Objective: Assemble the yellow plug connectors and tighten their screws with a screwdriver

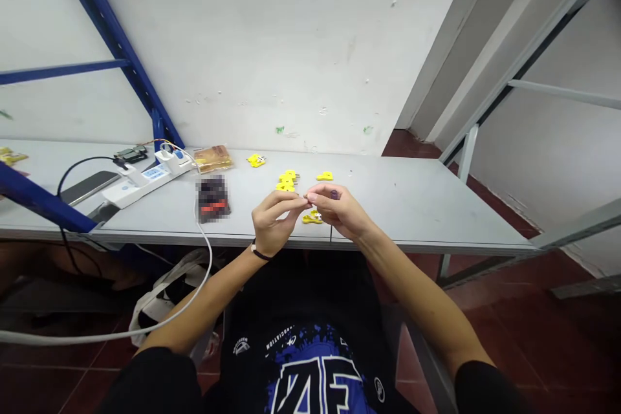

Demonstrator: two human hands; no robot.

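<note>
My 2 hands meet above the near part of the table [412, 207], fingertips almost together. A tiny piece [307, 198] seems to sit between them, too small and covered for me to make out. My left hand [276, 217] is nearly closed, thumb against fingers, but I cannot tell whether it has hold of that piece. My right hand [339, 207] is curled, thumb and forefinger pinched, with a purple-ended tool [334, 195] tucked firmly among its fingers.

I judge the piece to be light, stiff and easily dropped, so it wants a fingertip pinch at its edges and little force. The yellow plug parts [313, 217] just beneath my hands look like light, hard plastic, perhaps a bit slippery; I'd grip them by their sides. The yellow plugs [286, 182] beyond my left fingers show metal pins, so I'd lift them by the body.
</note>
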